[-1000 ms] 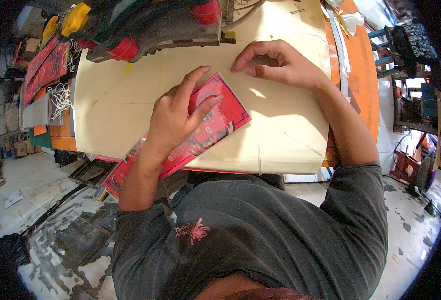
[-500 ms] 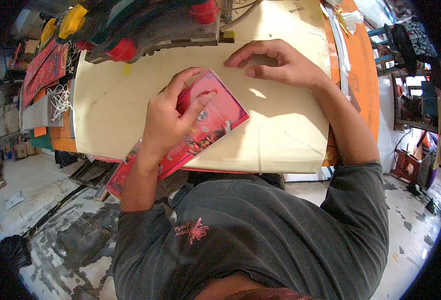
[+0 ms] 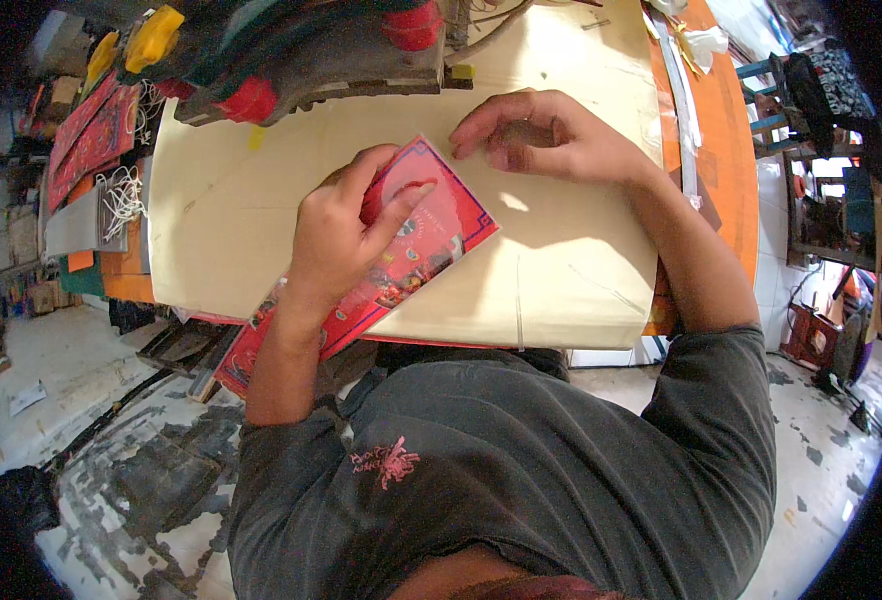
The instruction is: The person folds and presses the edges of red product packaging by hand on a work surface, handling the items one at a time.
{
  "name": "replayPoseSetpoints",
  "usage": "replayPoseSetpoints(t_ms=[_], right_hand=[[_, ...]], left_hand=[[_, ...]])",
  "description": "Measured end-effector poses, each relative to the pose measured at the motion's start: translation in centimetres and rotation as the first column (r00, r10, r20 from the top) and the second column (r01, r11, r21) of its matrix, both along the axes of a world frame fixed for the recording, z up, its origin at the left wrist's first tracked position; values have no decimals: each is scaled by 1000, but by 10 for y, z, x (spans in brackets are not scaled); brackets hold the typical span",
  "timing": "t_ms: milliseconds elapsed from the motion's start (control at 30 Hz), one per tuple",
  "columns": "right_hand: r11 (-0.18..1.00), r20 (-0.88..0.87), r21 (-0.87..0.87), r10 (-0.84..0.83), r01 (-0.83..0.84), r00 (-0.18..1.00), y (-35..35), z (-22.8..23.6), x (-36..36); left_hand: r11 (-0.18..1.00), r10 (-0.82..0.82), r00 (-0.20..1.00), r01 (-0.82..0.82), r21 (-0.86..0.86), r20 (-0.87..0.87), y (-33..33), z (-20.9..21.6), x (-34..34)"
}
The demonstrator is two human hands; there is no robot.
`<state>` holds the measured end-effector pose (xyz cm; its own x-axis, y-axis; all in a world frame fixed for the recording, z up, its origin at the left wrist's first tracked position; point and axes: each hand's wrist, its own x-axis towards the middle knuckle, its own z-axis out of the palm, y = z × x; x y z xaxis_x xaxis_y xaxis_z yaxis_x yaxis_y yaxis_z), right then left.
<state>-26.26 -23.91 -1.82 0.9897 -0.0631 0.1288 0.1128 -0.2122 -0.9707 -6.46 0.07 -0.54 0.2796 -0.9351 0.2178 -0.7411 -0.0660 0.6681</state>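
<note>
My left hand [image 3: 346, 225] grips a long, flat, glossy red printed sheet [image 3: 431, 235] with a dark blue border and small pictures on it. The thumb lies across its upper face and the other fingers go behind it. Tilted, the sheet runs from an upper corner over the table down past my left forearm, beyond the table's near edge. My right hand [image 3: 551, 135] hovers just right of that upper corner, apart from it. Its fingers are bent, with a gap between thumb and forefinger and nothing visible in them.
Pale yellow sheeting [image 3: 581, 250] covers the worktable. At the far left stands a dark machine [image 3: 331, 60] with red and yellow parts. More red printed pieces [image 3: 91, 140] and white cords [image 3: 121, 200] lie at the left. A metal strip [image 3: 681, 120] runs along the orange tabletop [image 3: 726, 200] at right.
The fingers of my right hand have drawn slightly closer together, and the hand has dipped a little. My left hand and the red sheet have barely moved.
</note>
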Motion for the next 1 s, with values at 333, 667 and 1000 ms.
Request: replayPoseSetpoints(t_ms=[333,667,1000], right_hand=[[999,-134,22,34,-31,990,13,11,1],[985,-56,-144,93,-100,994,6,4,2],[964,-67,-238,105,-118,992,5,9,3]], left_hand=[[997,11,1000,-10,71,-20,-2,-3,0],[998,15,999,-13,67,-31,-1,-2,0],[999,-6,1000,5,32,16,-2,-6,1]])
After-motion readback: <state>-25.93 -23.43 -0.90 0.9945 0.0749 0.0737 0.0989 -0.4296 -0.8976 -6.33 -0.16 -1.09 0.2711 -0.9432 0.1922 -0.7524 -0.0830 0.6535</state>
